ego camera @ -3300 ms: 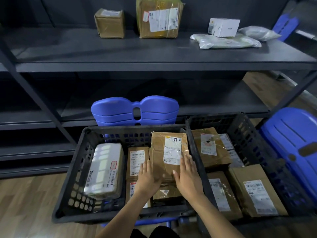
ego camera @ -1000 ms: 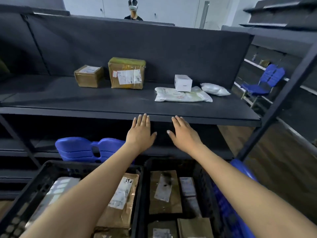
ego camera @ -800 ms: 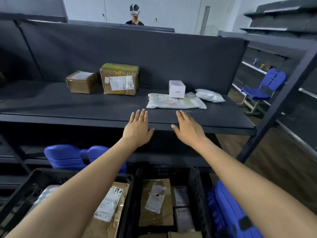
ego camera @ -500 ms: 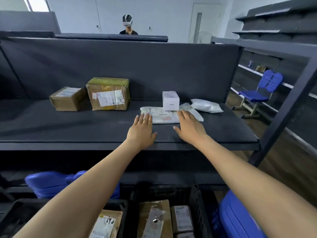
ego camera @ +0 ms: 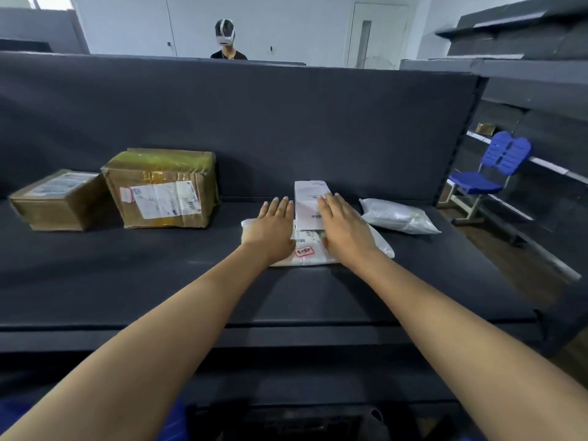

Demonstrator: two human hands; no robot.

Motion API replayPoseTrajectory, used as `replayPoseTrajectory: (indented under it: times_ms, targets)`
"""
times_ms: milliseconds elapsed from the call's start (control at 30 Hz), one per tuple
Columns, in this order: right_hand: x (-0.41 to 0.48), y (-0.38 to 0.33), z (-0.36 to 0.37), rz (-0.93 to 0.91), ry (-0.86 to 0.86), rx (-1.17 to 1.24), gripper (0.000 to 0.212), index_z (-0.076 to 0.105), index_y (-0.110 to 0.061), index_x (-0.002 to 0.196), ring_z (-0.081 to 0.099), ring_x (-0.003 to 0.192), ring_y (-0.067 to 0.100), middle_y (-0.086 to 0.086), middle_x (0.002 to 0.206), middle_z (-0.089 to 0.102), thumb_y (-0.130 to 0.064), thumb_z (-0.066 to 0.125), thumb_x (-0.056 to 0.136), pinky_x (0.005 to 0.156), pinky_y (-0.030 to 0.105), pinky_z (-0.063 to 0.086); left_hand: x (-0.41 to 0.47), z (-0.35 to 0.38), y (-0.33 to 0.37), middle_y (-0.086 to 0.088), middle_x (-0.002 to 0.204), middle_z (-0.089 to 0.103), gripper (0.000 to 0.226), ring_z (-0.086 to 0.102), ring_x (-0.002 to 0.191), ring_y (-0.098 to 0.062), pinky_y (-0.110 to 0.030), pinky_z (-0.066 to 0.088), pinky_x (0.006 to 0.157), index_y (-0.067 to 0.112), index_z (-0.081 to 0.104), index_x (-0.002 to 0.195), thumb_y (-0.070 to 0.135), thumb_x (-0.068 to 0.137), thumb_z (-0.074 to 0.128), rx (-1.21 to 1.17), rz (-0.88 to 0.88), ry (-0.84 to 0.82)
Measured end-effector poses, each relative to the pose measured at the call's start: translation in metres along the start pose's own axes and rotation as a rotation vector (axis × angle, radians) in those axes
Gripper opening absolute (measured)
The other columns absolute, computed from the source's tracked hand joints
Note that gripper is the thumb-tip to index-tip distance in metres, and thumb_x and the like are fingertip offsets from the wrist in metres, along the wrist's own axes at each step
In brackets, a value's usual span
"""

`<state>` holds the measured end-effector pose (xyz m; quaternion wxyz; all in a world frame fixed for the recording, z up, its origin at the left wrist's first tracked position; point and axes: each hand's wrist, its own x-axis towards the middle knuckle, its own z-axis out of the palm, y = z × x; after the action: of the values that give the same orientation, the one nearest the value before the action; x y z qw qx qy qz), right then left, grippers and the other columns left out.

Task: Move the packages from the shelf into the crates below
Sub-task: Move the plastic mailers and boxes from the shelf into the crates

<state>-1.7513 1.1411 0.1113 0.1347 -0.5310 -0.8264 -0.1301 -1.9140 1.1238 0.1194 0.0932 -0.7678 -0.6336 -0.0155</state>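
A small white box [ego camera: 308,202] stands on a flat white poly mailer [ego camera: 313,251] in the middle of the dark shelf [ego camera: 159,281]. My left hand [ego camera: 270,227] lies flat on the mailer just left of the box, fingers straight. My right hand [ego camera: 345,229] reaches along the box's right side with straight fingers touching it. A second white bag [ego camera: 397,216] lies to the right. Two brown cardboard boxes sit at the left: a large taped one [ego camera: 162,189] and a smaller one [ego camera: 55,200]. The crates are almost out of view below.
A dark back panel [ego camera: 286,122] closes the shelf behind the packages. A person wearing a headset [ego camera: 226,39] stands beyond it. A blue chair [ego camera: 486,176] stands in the aisle to the right, beside more dark shelving.
Both hands left the crate, rose over the shelf edge and moved forward onto the white mailer and box. The view lifted from the crates to the shelf.
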Motion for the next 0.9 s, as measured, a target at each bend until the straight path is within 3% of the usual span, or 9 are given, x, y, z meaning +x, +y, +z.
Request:
replayPoseTrajectory:
  times_ms: [200,367,733,900]
  targets:
    - [0.018,0.01,0.022,-0.028,0.032,-0.037,0.078,0.01,-0.003,0.151,0.011,0.147,0.029,0.014,0.159,0.013,-0.013,0.059,0.091,0.117,0.034,0.016,0.035,0.012,-0.004,-0.013,0.161,-0.004,0.087,-0.004,0.149,-0.026,-0.036,0.0,0.121,0.0,-0.004,0.151,0.026,0.094,0.056,-0.001,0.03,0.083]
    - [0.031,0.01,0.031,-0.036,0.075,-0.028,0.074,0.012,-0.003,0.152,0.016,0.147,0.028,0.013,0.157,0.019,-0.006,0.055,0.091,0.115,0.033,0.024,0.052,0.02,-0.002,-0.012,0.161,0.001,0.092,-0.002,0.149,-0.024,-0.033,-0.002,0.121,0.001,-0.002,0.151,0.02,0.089,0.064,-0.002,0.093,0.16]
    - [0.03,0.012,0.031,-0.097,0.156,-0.008,0.067,0.04,-0.001,0.139,0.039,0.134,0.029,0.013,0.139,0.046,0.0,0.066,0.078,0.102,0.036,0.044,0.049,0.024,-0.001,-0.009,0.159,0.018,0.087,0.012,0.148,-0.02,-0.027,0.003,0.121,0.004,0.014,0.151,0.016,0.086,0.07,-0.113,0.166,0.231]
    - [0.008,0.01,0.019,-0.142,0.259,-0.052,0.071,0.057,0.004,0.122,0.059,0.112,0.033,0.016,0.119,0.061,0.002,0.079,0.054,0.093,0.038,0.052,0.023,0.021,-0.001,-0.008,0.159,0.02,0.082,0.014,0.148,-0.021,-0.025,0.003,0.119,0.006,0.017,0.151,0.015,0.087,0.067,-0.189,0.226,0.3]
